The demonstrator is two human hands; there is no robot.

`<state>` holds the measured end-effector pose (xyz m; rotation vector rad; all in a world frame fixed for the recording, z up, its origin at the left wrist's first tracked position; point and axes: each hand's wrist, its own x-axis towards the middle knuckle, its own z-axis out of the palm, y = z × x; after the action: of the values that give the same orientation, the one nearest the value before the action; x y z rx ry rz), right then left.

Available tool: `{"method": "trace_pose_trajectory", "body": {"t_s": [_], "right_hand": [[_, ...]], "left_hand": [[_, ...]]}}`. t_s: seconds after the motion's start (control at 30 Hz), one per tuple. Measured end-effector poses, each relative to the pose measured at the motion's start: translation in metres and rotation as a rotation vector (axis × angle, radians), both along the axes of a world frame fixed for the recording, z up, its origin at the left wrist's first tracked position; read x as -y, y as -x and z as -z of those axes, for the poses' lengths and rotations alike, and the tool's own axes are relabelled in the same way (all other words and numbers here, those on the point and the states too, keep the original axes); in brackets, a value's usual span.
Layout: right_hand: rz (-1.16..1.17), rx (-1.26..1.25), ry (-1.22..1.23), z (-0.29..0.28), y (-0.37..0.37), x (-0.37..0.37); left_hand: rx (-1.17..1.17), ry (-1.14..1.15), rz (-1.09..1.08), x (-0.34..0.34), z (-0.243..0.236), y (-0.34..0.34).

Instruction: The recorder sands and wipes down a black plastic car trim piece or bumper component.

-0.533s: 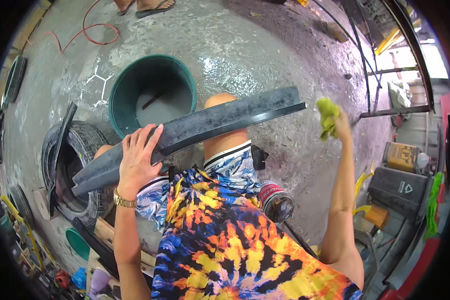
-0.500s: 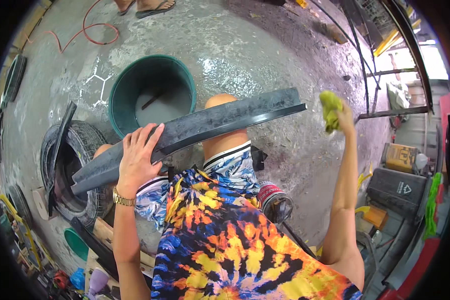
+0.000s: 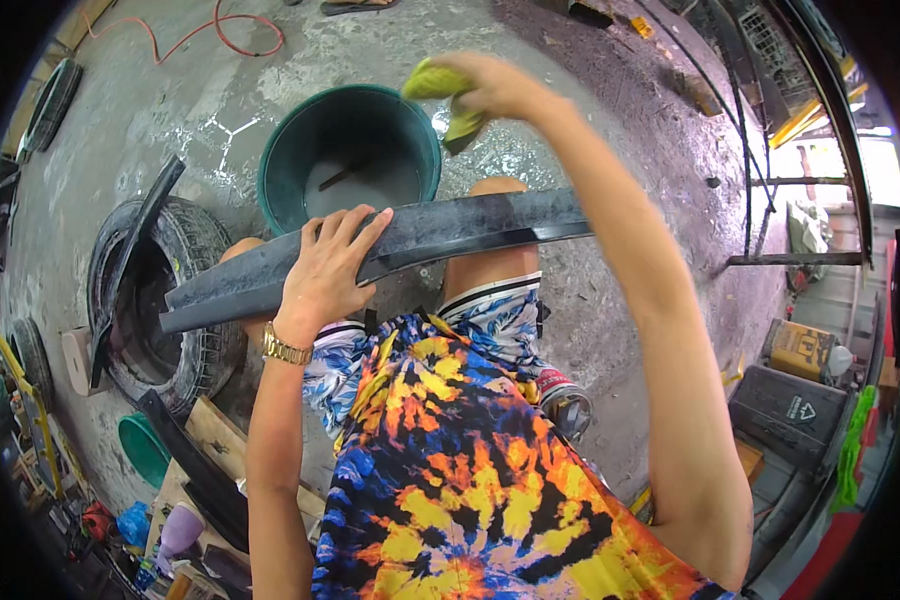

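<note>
Across my knees lies a long dark plastic trim panel (image 3: 430,232), smeared grey on its upper face. My left hand (image 3: 332,262) is closed over its left part, fingers spread along the top and thumb at the lower edge. In my right hand (image 3: 505,88) is a yellow-green cloth (image 3: 444,92), held up at the far right rim of a green bucket (image 3: 266,195). That bucket stands beyond the panel with cloudy liquid and a dark stick inside. My right forearm passes above the panel and hides its right end.
To the left a tyre (image 3: 210,260) lies flat with a dark curved strip (image 3: 135,250) across it. A can (image 3: 568,405) stands by my right leg. Farther right are a black plastic container (image 3: 785,412) and a metal frame (image 3: 855,160). A red hose (image 3: 220,42) curls on the wet floor.
My right hand has swung left with the cloth, from beyond the panel's right end to the bucket's rim. My left hand keeps its grip on the panel.
</note>
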<state>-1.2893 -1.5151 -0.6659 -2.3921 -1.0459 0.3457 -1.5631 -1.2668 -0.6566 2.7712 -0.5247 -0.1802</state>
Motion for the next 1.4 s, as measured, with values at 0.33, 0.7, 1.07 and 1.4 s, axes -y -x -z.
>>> {"method": "trace_pose_trajectory", "body": {"t_s": [0.33,0.7,1.07,1.4], "right_hand": [[-0.145,0.011,0.465,0.073,0.035,-0.043],[0.338,-0.429,-0.618,-0.09,0.162,0.085],[1.399,-1.049,-0.637,0.105,0.401,0.185],[1.241,-1.419,-0.481,0.061,0.414,0.132]], "left_hand": [[0.201,0.129,-0.067,-0.011,-0.008,0.007],[0.617,0.922,-1.67,-0.102,0.062,0.146],[-0.458,1.773,-1.569,-0.076,0.177,0.23],[-0.392,1.571,-1.493,-0.05,0.083,0.21]]}}
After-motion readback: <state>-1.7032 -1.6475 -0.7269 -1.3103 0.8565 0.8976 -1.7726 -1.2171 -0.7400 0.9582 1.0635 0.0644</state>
